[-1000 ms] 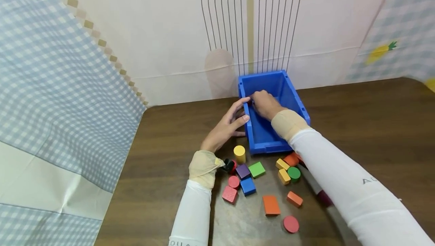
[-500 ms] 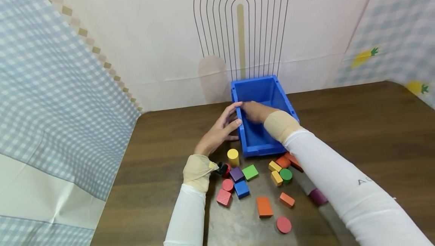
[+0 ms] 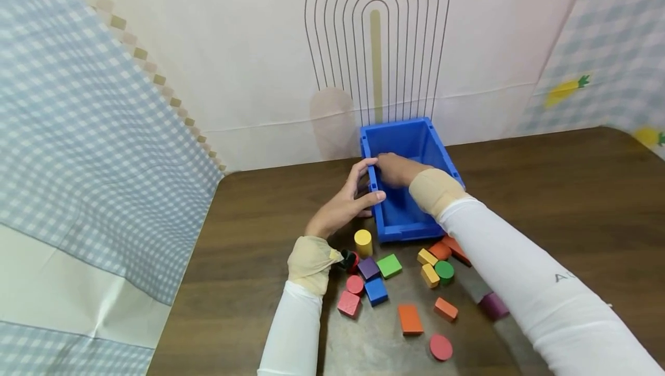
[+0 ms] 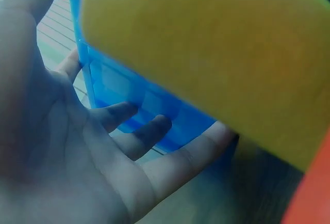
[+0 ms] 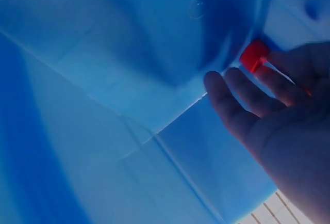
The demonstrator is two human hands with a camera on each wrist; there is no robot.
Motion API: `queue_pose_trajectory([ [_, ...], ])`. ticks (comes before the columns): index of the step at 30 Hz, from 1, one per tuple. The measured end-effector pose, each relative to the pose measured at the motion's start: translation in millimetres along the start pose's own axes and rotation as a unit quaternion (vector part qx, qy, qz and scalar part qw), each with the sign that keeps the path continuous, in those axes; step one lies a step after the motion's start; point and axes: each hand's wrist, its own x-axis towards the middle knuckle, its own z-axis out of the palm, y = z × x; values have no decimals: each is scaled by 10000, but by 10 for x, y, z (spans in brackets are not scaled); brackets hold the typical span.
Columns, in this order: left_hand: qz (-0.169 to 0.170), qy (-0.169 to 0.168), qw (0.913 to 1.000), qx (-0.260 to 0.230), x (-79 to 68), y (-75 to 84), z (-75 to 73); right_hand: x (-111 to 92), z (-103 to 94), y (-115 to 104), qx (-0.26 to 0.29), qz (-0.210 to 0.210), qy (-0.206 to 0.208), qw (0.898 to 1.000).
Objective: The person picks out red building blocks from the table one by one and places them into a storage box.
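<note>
A blue bin (image 3: 407, 231) stands at the back of the table. My right hand (image 3: 397, 169) reaches down inside it, near its left wall. In the right wrist view, thumb and index finger pinch a small red block (image 5: 253, 56), while the other fingers extend loosely. From outside, my left hand (image 3: 340, 205) rests on the bin's left side with spread fingers; its thumb and one fingertip lie at the rim. Other left fingertips touch the outer wall in the left wrist view, where a yellow cylinder (image 4: 206, 64) covers much of the scene.
Loose blocks lie in front of the bin: a green block (image 3: 389, 266), a blue block (image 3: 376, 291), an orange block (image 3: 410, 319), a red disc (image 3: 440, 347) and several others. A purple block (image 3: 493, 305) is beside the right sleeve. A printed cloth (image 3: 265, 75) hangs behind.
Inside the bin, my right hand has shifted a little left toward the wall beside my left hand. My left hand keeps its place on the bin, and the camera view has moved slightly.
</note>
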Motion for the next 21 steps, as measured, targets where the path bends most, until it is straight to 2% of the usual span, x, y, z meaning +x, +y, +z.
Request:
queue_pose_trajectory([
  [6, 54, -55, 10000, 22, 6, 24, 0, 2, 2, -1, -305, -291, 412, 9983],
  [13, -55, 19, 10000, -44, 10, -19, 38, -80, -91, -55, -340, -47, 690, 9970],
  [21, -67, 80, 9999, -31, 14, 21, 32, -210, -252, -192, -332, 65, 1231, 9918],
])
